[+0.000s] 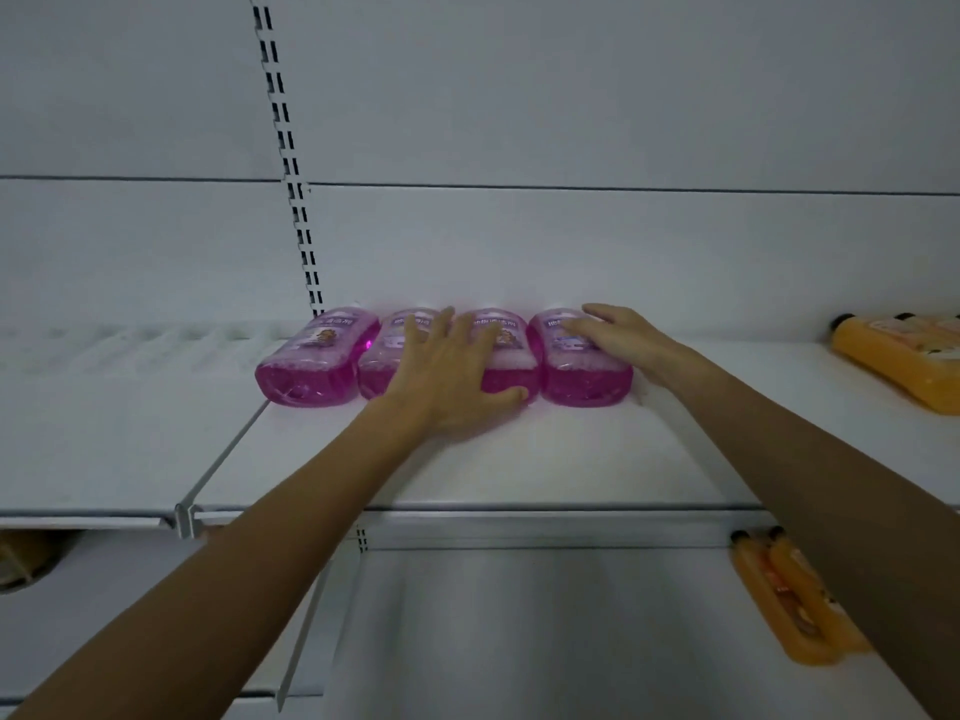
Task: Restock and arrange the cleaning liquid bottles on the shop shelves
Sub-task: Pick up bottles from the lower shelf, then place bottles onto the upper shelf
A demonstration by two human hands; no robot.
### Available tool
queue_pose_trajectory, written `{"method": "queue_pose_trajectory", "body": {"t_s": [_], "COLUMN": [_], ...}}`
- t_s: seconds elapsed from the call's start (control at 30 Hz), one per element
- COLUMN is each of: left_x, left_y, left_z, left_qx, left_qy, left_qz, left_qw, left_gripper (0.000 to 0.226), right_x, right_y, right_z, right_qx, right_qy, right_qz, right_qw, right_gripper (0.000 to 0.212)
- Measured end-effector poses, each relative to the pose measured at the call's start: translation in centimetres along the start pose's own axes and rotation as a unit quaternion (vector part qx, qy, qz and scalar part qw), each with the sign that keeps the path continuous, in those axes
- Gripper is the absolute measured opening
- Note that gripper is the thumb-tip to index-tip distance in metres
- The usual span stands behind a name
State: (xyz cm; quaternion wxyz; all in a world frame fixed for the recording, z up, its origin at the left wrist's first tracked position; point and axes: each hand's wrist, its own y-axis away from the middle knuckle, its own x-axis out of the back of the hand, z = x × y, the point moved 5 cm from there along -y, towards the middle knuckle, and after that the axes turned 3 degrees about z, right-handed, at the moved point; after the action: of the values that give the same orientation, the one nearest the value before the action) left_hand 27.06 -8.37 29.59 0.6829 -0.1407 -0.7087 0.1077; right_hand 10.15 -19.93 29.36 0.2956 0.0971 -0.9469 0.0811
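Note:
Several pink cleaning liquid bottles stand side by side at the back of the white upper shelf (519, 459), labels facing me. The leftmost bottle (317, 363) is untouched. My left hand (452, 376) lies spread with straight fingers across the fronts of the two middle bottles, its thumb along the base of the third. My right hand (618, 337) rests flat on the rightmost bottle (582, 381), fingers stretched over its label and right side.
Orange bottles (904, 361) stand at the right end of the same shelf, and more orange bottles (795, 605) stand on the lower shelf (519, 641). A slotted upright (291, 163) runs up the back wall. A brown object (26, 558) shows at lower left.

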Motion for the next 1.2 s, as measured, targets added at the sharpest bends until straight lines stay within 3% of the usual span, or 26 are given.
{"method": "queue_pose_trajectory", "body": {"t_s": [0.07,0.33,0.67,0.83,0.93,1.03,1.2], "left_x": [1.1,1.8,-1.5,-7.2,-11.9,-15.6,-19.4], "left_y": [0.1,-0.2,3.7,7.2,9.6,11.1,10.7], "left_z": [2.8,17.1,39.5,48.0,51.8,54.4,55.5], "left_qx": [-0.045,-0.145,-0.252,-0.215,-0.19,-0.156,-0.107], "left_qy": [0.053,0.175,0.329,0.41,0.428,0.433,0.424], "left_qz": [0.05,0.09,0.035,-0.067,-0.152,-0.213,-0.267], "left_qw": [0.996,0.97,0.91,0.884,0.871,0.862,0.859], "left_gripper": [0.072,0.045,0.042,0.033,0.038,0.039,0.038], "right_x": [1.8,14.4,32.1,36.0,36.3,36.2,35.1], "right_y": [0.8,8.4,24.1,31.5,35.1,37.2,36.3], "right_z": [0.5,7.4,21.7,29.7,34.3,39.2,44.3], "right_qx": [0.003,-0.014,-0.096,-0.183,-0.238,-0.297,-0.324], "right_qy": [0.0,0.075,0.101,0.112,0.112,0.088,0.013], "right_qz": [0.051,0.197,0.302,0.301,0.245,0.189,0.198], "right_qw": [0.999,0.977,0.943,0.929,0.933,0.932,0.925], "right_gripper": [0.064,0.058,0.041,0.042,0.044,0.043,0.035]}}
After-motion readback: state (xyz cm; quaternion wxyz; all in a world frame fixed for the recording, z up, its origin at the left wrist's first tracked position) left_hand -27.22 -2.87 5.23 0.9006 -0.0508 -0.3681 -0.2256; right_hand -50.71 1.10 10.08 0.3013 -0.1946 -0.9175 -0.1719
